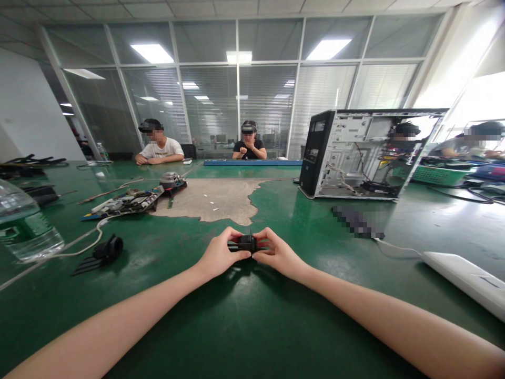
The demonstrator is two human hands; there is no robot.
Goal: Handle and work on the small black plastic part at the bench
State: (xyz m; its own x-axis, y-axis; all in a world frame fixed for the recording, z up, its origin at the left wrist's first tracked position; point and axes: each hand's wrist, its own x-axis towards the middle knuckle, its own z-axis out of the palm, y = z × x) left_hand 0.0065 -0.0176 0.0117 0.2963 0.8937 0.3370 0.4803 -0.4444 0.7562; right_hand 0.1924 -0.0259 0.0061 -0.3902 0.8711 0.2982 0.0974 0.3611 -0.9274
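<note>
Between both hands, just above the green tabletop [252,326], is a small black plastic part [248,243] with thin prongs reaching out to the sides. My left hand [221,253] pinches its left side between thumb and fingers. From the right, my right hand [281,253] grips the other side the same way. The fingers cover much of the part, so its exact kind does not show. A similar black piece [107,249], with a round end and flat slats, lies on the table to the left of my left hand.
An open computer case [355,152] stands at right. Nearby are a dark blurred slab [357,222] on a white cable and a white power bank [465,279]. On the left are a water bottle [27,226] and circuit boards [126,202]. Several people sit around the table.
</note>
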